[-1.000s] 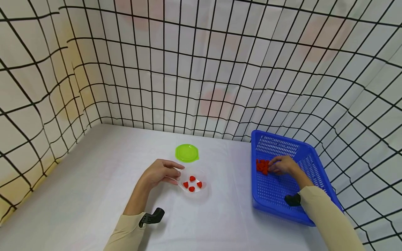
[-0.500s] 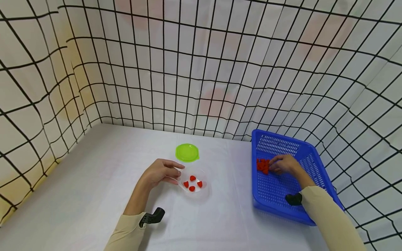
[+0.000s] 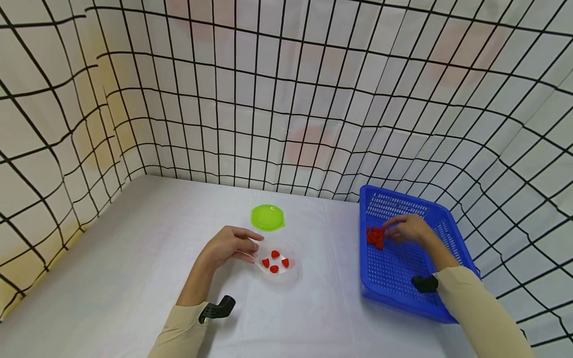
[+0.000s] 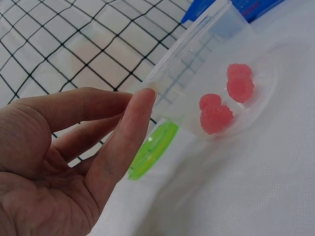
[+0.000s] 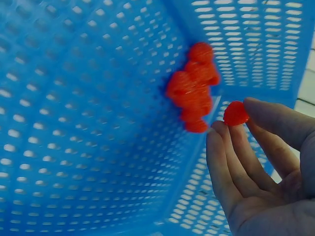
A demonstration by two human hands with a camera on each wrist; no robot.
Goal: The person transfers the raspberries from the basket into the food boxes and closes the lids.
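Observation:
My left hand (image 3: 230,246) pinches the rim of a clear plastic tub (image 4: 182,93) between thumb and fingers. The tub stands on the white cloth, with several red raspberries (image 3: 274,254) lying apart on its bottom. Inside the blue basket (image 3: 387,278), my right hand (image 3: 411,228) is just right of a heap of raspberries (image 5: 197,91). In the right wrist view one raspberry (image 5: 236,113) sits pinched between that hand's thumb and fingertips, a little apart from the heap. Behind the tub lies a green lid (image 3: 267,218), flat on the cloth.
Black wire mesh (image 3: 286,99) over white sheeting walls the table at the back and both sides. The basket's raised rim (image 3: 364,238) stands between the heap and the tub. White cloth (image 3: 327,278) covers the table between tub and basket.
My right hand has shifted slightly up and right from the heap, and its fingers have changed position. The left hand and the tub hold their place.

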